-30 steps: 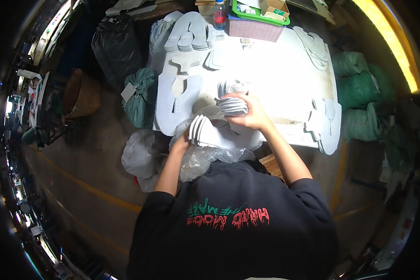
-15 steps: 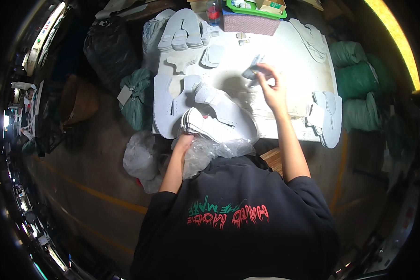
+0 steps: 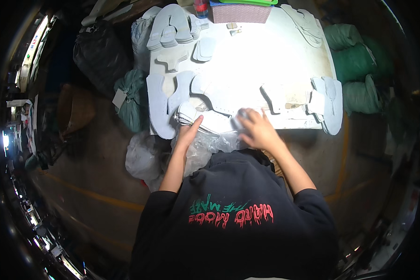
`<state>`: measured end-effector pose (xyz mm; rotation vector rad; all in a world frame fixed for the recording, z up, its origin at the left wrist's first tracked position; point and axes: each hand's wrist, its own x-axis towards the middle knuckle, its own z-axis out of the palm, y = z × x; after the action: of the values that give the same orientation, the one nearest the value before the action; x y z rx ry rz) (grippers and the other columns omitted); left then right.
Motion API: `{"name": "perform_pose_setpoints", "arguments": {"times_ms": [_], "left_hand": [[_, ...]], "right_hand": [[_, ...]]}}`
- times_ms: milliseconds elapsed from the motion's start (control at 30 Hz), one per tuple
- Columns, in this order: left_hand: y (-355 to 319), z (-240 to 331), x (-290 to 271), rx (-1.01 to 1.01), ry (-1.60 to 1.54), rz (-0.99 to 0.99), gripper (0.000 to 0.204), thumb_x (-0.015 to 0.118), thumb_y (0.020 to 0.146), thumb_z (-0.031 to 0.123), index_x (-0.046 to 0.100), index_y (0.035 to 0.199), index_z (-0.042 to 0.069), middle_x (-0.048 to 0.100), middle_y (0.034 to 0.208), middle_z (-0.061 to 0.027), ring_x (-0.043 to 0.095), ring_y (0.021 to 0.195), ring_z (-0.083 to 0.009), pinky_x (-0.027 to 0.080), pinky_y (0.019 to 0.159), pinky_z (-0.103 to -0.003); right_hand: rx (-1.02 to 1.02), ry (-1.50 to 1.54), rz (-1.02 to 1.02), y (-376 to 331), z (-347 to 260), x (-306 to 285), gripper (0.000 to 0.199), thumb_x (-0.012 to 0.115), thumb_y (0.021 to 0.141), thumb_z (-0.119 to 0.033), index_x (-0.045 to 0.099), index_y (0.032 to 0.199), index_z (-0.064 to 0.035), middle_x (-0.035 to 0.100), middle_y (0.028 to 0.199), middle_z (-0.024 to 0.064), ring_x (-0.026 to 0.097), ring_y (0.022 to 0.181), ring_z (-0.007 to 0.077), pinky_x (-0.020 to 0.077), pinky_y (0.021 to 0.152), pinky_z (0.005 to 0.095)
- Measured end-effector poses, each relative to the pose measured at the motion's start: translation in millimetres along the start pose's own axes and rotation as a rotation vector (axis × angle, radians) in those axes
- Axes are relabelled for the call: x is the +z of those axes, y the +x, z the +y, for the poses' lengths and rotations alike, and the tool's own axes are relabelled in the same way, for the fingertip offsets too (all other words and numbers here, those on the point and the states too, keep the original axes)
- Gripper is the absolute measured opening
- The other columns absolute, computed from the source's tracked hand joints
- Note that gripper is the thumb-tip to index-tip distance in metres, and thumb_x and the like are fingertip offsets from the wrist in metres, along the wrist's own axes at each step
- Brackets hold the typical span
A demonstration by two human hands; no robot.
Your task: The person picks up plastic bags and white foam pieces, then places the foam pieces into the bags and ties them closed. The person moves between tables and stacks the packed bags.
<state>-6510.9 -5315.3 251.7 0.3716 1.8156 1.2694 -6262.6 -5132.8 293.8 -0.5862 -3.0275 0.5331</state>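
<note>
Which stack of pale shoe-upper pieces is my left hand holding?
The near-edge stack on the table, left of your right hand: your left hand grips it, thumb on top. No hand touches the left-edge stack or right-edge stack.

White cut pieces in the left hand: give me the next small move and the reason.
The right hand should probably settle on the white cut pieces: it is blurred near their right end, while the left hand grips their left end.
</note>
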Motion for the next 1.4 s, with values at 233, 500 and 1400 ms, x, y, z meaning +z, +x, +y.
{"name": "perform_pose_setpoints", "arguments": {"times_ms": [233,500,1400], "left_hand": [[-9,25,-2,0.155,0.032,0.032,0.041,0.077,0.094,0.024,0.069,0.123,-0.004,0.073,0.118,-0.0092,0.067,0.106,-0.0165,0.052,0.092,-0.032],[-18,55,-4,0.322,0.235,0.013,0.039,0.079,0.091,0.024,0.07,0.115,-0.005,0.075,0.108,-0.0108,0.07,0.099,-0.0177,0.055,0.088,-0.034],[-32,11,-15,0.09,0.098,0.003,0.055,0.081,0.087,0.019,0.062,0.132,-0.005,0.068,0.126,-0.0121,0.063,0.115,-0.0189,0.049,0.099,-0.033]], "right_hand": [[0.095,0.39,-0.229,-13,-29,6,0.016,0.06,0.099,-0.016,0.061,0.101,-0.0007,0.069,0.086,0.0209,0.07,0.089,0.0402,0.0532,0.095,0.0528],[-0.155,0.155,-0.421,10,-9,-39,0.058,0.033,0.109,-0.045,0.077,0.107,-0.0077,0.075,0.098,0.0151,0.064,0.115,0.0344,0.0368,0.111,0.0592],[0.744,0.694,-0.769,138,69,22,0.057,0.04,0.1,-0.057,0.064,0.095,-0.0066,0.044,0.067,0.0007,0.042,0.057,0.0177,0.0346,0.051,0.0352]]}}
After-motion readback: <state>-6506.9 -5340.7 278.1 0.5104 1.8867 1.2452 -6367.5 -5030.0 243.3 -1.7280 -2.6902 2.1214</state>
